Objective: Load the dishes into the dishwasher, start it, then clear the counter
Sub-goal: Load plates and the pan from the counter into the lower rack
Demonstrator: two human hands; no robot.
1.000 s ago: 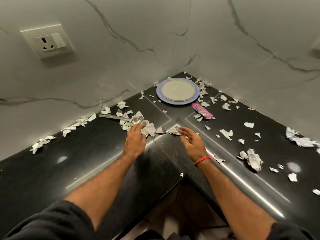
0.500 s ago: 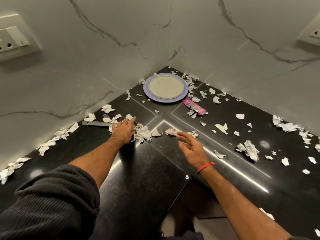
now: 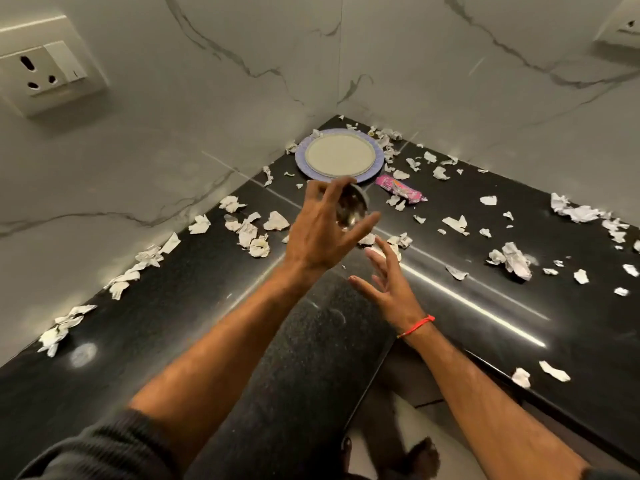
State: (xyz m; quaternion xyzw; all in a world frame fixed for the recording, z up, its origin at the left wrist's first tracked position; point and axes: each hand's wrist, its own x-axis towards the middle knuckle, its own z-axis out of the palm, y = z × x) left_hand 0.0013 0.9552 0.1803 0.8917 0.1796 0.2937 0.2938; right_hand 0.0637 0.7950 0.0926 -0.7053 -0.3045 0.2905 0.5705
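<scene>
Ladle (image 3: 351,211), or what looks like its blurred steel bowl, sits mid-frame in the left hand (image 3: 320,233), whose fingers curl round it above the black worktop (image 3: 173,306). Right hand (image 3: 388,285), lower centre, is spread and holds nothing. Plate (image 3: 339,155) rests in the far corner among paper scraps (image 3: 249,233).

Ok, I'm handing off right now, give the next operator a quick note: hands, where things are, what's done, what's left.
Left hand: raised above the counter, gripping a steel ladle by its bowl end.
Right hand: open, empty, just below the left.
Plate: on the black counter in the far corner, not yet collected.
Pink wrapper: right of the plate.
Paper scraps: strewn across the counter.
Done: ladle picked up.
Left: load ladle and plate, start dishwasher (out of view), clear wrapper and scraps.
</scene>
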